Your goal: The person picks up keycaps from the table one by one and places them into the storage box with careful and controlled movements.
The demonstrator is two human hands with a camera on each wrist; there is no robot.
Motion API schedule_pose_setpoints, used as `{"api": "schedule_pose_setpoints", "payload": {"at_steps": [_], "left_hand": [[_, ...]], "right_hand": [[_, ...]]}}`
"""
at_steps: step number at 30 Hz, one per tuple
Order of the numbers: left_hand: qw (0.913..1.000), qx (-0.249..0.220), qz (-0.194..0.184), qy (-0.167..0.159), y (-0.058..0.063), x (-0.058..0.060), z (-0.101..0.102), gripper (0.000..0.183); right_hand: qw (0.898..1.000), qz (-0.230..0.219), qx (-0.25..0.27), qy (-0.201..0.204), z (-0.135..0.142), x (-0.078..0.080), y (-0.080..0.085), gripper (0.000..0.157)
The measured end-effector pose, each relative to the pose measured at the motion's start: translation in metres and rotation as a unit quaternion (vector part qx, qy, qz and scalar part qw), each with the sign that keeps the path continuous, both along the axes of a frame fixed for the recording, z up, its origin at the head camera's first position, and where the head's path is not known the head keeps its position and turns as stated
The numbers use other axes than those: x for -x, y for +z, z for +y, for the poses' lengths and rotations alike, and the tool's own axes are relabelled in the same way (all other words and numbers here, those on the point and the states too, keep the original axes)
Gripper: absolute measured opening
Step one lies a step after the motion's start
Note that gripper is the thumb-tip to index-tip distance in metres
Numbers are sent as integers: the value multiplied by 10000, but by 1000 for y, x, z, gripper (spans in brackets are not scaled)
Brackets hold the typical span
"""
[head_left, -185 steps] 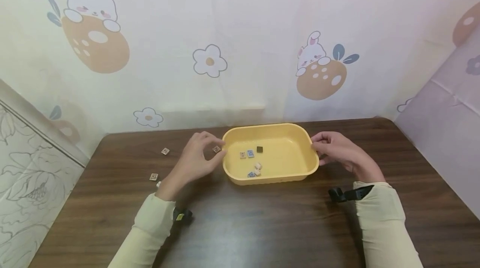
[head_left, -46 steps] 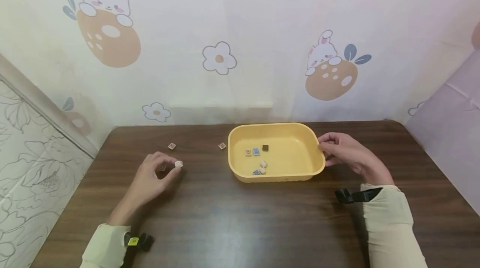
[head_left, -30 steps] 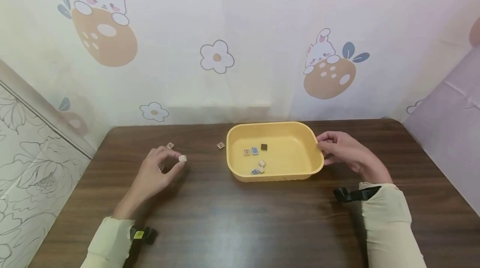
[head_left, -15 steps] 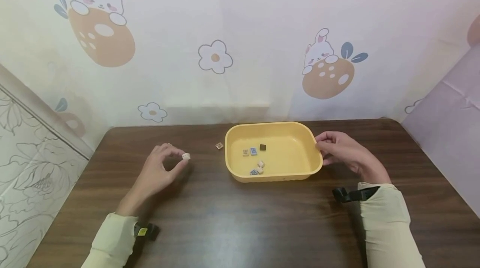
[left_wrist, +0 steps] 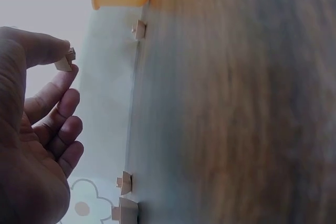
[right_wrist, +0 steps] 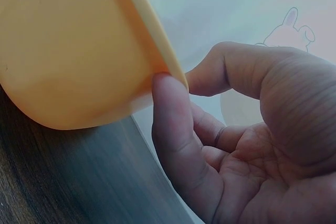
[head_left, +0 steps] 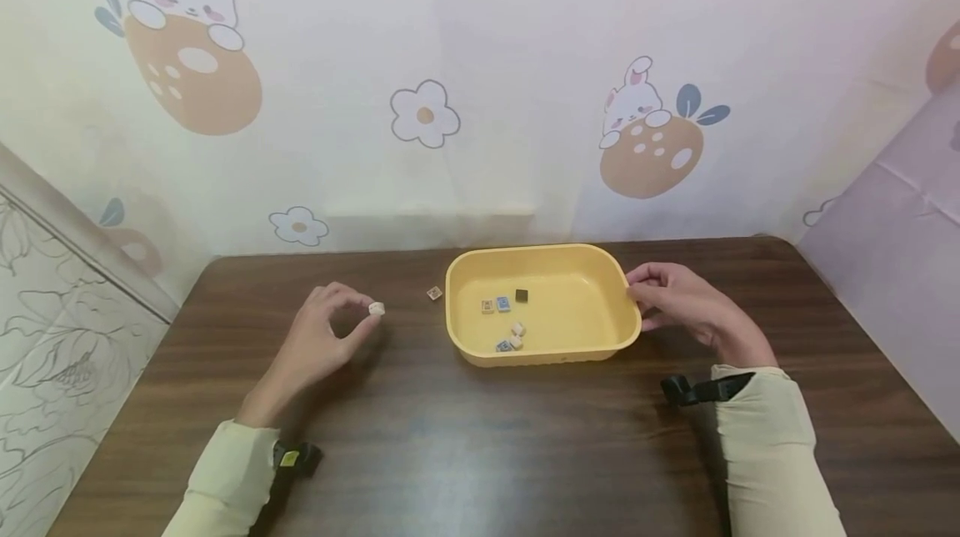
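Note:
My left hand (head_left: 315,341) pinches a small cream block (head_left: 377,308) between thumb and index finger, held left of the yellow tray. Seen from the left wrist, the block (left_wrist: 64,62) has a small stud, and the other fingers curl loosely below it. At the tray's right end, my right hand (head_left: 690,303) grips the rim of the yellow tray (head_left: 577,316). In the right wrist view, a fingertip lies inside the tray wall (right_wrist: 115,35) and another outside. Inside the tray lie a beige tile (head_left: 487,306), blue tiles (head_left: 503,303), a black tile (head_left: 521,296) and cream blocks (head_left: 517,342).
A beige tile (head_left: 434,293) lies on the dark wooden table (head_left: 450,454) just left of the tray. The left wrist view shows studded blocks (left_wrist: 125,182) near its lower edge. A patterned curtain (head_left: 337,145) hangs along the table's back edge.
Since the first frame, my left hand has left the tray's rim and picked up the cream block. It has lately moved slightly right with it. My right hand stays on the rim.

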State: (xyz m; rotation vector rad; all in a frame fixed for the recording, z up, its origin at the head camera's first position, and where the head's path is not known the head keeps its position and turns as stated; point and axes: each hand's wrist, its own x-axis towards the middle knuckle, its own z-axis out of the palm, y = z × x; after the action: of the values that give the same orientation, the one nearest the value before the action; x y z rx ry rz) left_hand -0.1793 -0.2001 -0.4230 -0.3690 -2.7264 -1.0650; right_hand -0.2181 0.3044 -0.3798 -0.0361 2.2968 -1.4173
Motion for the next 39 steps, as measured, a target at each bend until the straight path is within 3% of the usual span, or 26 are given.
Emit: {"api": "schedule_pose_setpoints", "payload": {"at_steps": [32,39], "left_hand": [[9993,4,246,-295,12,18,34,17],[9986,-256,271,-370,12,23,43,17]], "right_hand": [[10000,-31,79,49,-2,0,2,47],[10000,-36,43,-6,-1,0,2,46]]}}
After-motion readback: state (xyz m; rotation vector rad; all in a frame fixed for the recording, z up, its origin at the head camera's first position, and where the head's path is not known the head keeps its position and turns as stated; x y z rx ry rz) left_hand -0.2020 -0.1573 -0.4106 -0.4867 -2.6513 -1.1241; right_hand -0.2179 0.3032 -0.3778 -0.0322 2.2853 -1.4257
